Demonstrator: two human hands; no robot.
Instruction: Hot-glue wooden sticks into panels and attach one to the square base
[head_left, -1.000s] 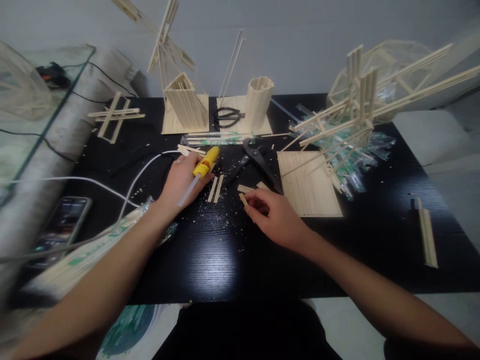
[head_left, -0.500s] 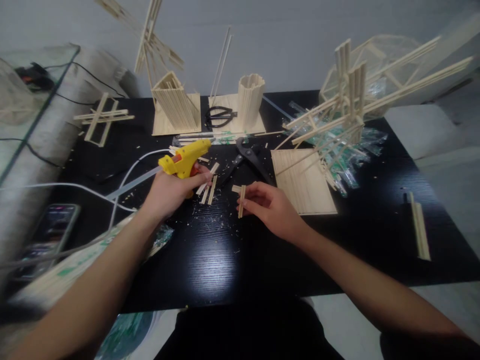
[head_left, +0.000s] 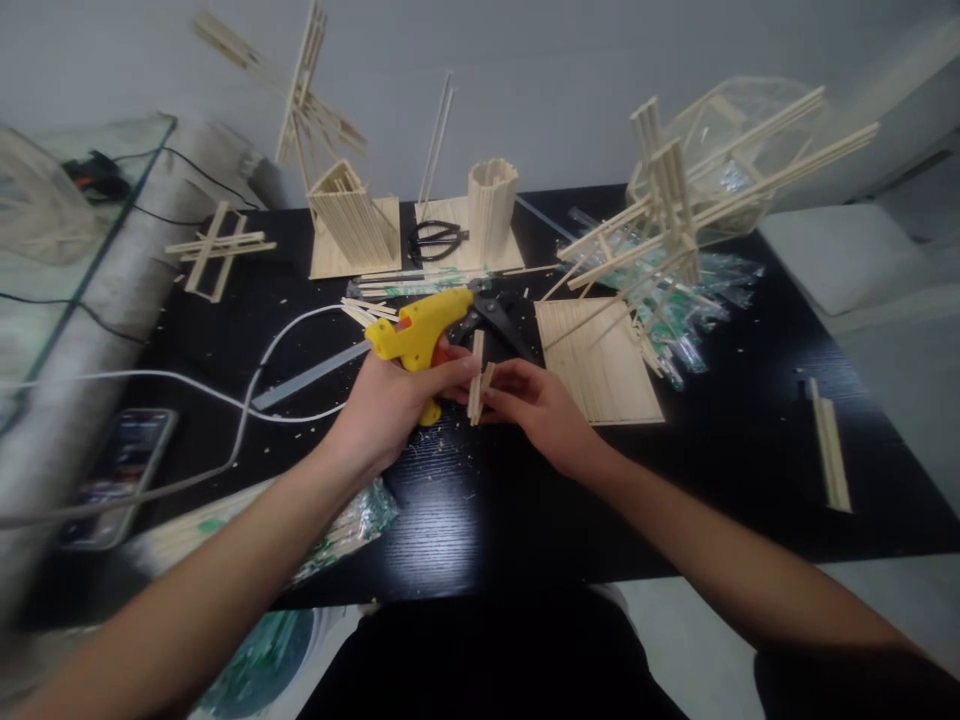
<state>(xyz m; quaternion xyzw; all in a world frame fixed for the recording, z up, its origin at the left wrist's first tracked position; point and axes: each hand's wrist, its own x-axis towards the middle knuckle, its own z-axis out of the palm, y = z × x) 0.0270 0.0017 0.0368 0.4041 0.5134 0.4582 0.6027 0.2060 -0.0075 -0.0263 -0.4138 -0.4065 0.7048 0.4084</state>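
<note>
In the head view my left hand (head_left: 397, 390) is closed round a yellow hot glue gun (head_left: 420, 325), its nozzle pointing right and a long glue stick (head_left: 311, 375) poking out at the back. The fingertips of that hand also touch short wooden sticks (head_left: 475, 375) standing near the middle. My right hand (head_left: 544, 405) pinches short wooden stick pieces (head_left: 488, 380) from the other side. The two hands nearly meet, and their sticks overlap, so I cannot tell which are joined. Black pliers (head_left: 495, 320) lie just behind.
A wooden stick panel (head_left: 600, 370) lies to the right, beside plastic-wrapped stick bundles (head_left: 675, 320) and a stick windmill frame (head_left: 675, 220). Two stick towers (head_left: 356, 220) stand at the back. A white cord (head_left: 172, 375) and a phone (head_left: 124, 480) are at left.
My left hand has moved right with the glue gun, bringing short sticks up against those in my right hand. The right hand has stayed nearly in place.
</note>
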